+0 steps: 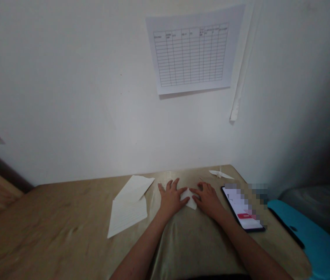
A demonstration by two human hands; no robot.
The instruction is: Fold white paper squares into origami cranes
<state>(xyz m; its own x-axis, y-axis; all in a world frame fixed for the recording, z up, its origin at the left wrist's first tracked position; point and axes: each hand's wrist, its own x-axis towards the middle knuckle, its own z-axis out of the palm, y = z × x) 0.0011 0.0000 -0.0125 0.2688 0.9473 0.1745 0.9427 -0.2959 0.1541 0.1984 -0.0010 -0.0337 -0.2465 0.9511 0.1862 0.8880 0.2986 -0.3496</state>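
Note:
A small folded piece of white paper [189, 198] lies on the tan table [65, 229] near the far edge. My left hand [171, 197] lies flat beside it with fingers spread, the thumb touching the paper's left edge. My right hand [208, 199] rests on the paper's right side, fingers stretched out and pressing down on it.
Two sheets of lined white paper [130, 208] lie to the left of my hands. A phone [242, 208] with a lit screen lies at the right. A small folded paper figure [220, 174] sits at the far right corner. A blue object [308, 233] stands past the table's right edge. A printed table sheet [192, 50] hangs on the wall.

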